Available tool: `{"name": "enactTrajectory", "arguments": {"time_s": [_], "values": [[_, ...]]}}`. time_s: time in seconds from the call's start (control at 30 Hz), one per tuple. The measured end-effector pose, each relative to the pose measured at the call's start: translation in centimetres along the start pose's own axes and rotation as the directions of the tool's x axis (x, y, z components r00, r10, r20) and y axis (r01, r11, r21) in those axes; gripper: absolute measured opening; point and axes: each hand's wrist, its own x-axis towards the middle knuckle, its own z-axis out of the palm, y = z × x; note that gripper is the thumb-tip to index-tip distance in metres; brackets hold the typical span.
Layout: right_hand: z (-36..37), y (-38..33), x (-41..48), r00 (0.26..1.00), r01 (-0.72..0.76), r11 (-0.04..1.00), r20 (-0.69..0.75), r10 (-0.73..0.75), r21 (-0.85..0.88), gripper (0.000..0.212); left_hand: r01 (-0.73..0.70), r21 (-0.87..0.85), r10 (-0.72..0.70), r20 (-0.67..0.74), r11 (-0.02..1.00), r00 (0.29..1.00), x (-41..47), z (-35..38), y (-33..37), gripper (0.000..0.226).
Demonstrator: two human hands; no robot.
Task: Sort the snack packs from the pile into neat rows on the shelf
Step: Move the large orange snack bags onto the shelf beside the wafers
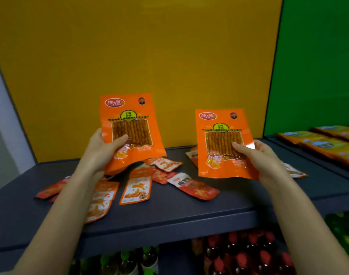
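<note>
Left hand point(99, 150) pinches a flat orange plastic snack pack point(130, 116) above the dark grey shelf point(189, 211); right hand point(262, 157) pinches a second orange pack point(219, 161).

Bare forearms point(66, 205), left hand point(102, 151), right hand point(262, 157)

We see glossy orange plastic-film snack packs point(130, 124), clear window panels; matt dark grey shelf point(169, 213); matt yellow back panel point(140, 46).
</note>
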Motion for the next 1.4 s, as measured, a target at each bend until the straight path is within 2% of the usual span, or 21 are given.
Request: {"name": "enactTrajectory", "arguments": {"time_s": [0.23, 0.3, 0.37, 0.63, 0.8, 1.13, 1.4], "values": [[-15.3, -1.1, -1.5, 0.973, 0.037, 0.999, -0.228, -0.031, 0.022, 0.027, 0.042, -0.096, -0.012, 0.298, 0.995, 0.954, -4.2, 14.6, 1.7, 0.025], [-20.2, -1.5, -2.1, 0.957, 0.033, 0.999, -0.288, -0.029, 0.010, 0.026, 0.070, -0.103, -0.027, 0.364, 0.992, 0.931, -5.8, 19.5, 2.1, 0.034], [-25.2, -2.0, -3.0, 0.943, 0.023, 1.000, -0.333, -0.022, -0.001, 0.025, 0.095, -0.116, -0.039, 0.417, 0.989, 0.908, -7.7, 24.6, 2.6, 0.041], [-42.8, -2.7, -6.0, 0.869, 0.008, 0.998, -0.493, -0.040, -0.066, 0.025, 0.178, -0.190, -0.036, 0.580, 0.965, 0.814, -15.5, 42.0, 3.5, 0.038], [-52.1, -2.2, -8.1, 0.795, -0.025, 0.998, -0.606, -0.017, -0.061, 0.035, 0.216, -0.189, -0.023, 0.699, 0.958, 0.715, -20.2, 51.6, 4.4, 0.035], [-65.8, -1.1, -8.2, 0.690, -0.062, 0.994, -0.723, -0.021, -0.088, 0.031, 0.203, -0.180, 0.026, 0.807, 0.962, 0.591, -26.2, 68.9, 5.4, 0.032], [-75.9, -2.6, -0.5, 0.688, -0.057, 0.993, -0.725, -0.039, -0.107, 0.031, 0.186, -0.212, 0.055, 0.786, 0.959, 0.616, -26.9, 82.8, 7.1, 0.024]]}}
